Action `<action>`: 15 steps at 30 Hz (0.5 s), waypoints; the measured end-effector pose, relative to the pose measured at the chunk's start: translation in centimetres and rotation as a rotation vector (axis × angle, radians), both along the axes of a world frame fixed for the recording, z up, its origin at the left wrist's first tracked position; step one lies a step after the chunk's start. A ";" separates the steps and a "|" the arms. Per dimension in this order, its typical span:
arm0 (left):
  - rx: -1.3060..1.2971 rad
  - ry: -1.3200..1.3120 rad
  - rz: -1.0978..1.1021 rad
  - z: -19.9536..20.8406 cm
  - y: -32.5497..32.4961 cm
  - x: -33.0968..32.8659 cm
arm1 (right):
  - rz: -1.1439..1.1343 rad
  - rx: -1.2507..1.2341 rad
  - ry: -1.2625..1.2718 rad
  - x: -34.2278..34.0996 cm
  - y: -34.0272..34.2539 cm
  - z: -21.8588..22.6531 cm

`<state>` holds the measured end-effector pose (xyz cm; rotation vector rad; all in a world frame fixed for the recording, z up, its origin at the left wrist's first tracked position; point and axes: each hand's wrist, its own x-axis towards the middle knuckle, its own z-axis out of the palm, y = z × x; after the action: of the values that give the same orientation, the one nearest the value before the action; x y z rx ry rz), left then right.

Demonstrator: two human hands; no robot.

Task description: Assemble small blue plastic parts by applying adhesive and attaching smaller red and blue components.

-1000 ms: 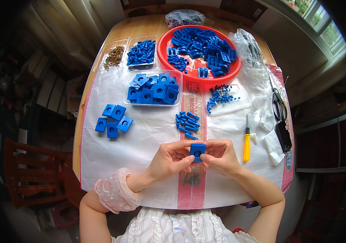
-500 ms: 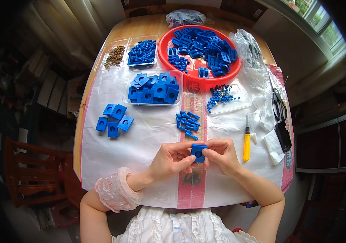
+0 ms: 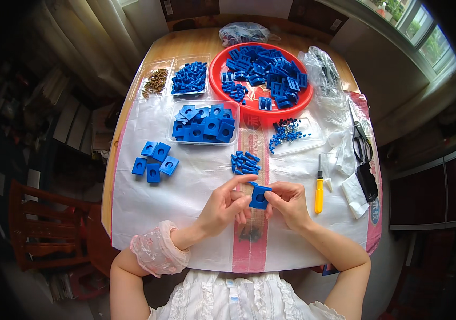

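Pinched between the thumb and fingers of my right hand [image 3: 289, 202] is a blue square plastic part [image 3: 260, 197] with a round hole. My left hand [image 3: 225, 205] is just left of it, index finger stretched to the part's upper edge and the other fingers loosely curled. A small blue bit sticks out at that edge, by the index fingertip; its shape is mostly hidden. Just beyond my hands lies a pile of small blue tapered pieces [image 3: 245, 162]. Several blue square parts [image 3: 153, 172] like the held one lie farther left on the white sheet.
Behind stand a clear box of blue square parts [image 3: 211, 128], a tray of blue pieces [image 3: 189, 78], a tray of brass-coloured screws [image 3: 156, 81] and a red basin [image 3: 305, 106]. Tiny blue pieces [image 3: 285, 131], a yellow-handled screwdriver [image 3: 319, 196] and black scissors [image 3: 363, 144] are at right.
My left thumb has come off the square part, and the left index finger now stretches to its upper edge. The right hand still grips the part, now slightly tilted. The whole view has shifted slightly.
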<state>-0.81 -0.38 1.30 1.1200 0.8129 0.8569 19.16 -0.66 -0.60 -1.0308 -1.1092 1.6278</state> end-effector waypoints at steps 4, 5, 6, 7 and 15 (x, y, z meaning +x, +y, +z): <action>0.214 -0.131 0.322 1.0 0.3 -1.3 | -0.009 -0.001 0.018 0.2 0.0 -0.2; 0.243 -0.195 0.372 2.1 0.4 -2.3 | -0.008 -0.001 0.020 0.1 0.1 -0.2; 0.303 -0.284 0.418 3.6 0.4 -3.2 | -0.007 -0.001 0.020 0.1 0.1 -0.2; 0.396 -0.389 0.452 5.0 0.3 -4.0 | -0.010 -0.003 0.025 0.0 0.2 -0.2; 1.157 -0.784 0.651 17.0 -10.0 -13.1 | 0.010 -0.006 0.087 -0.4 0.3 0.0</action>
<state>-13.88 -10.42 18.28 1.2960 -0.0974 2.3002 18.71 -0.35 -0.63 -0.9507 -1.0542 1.6689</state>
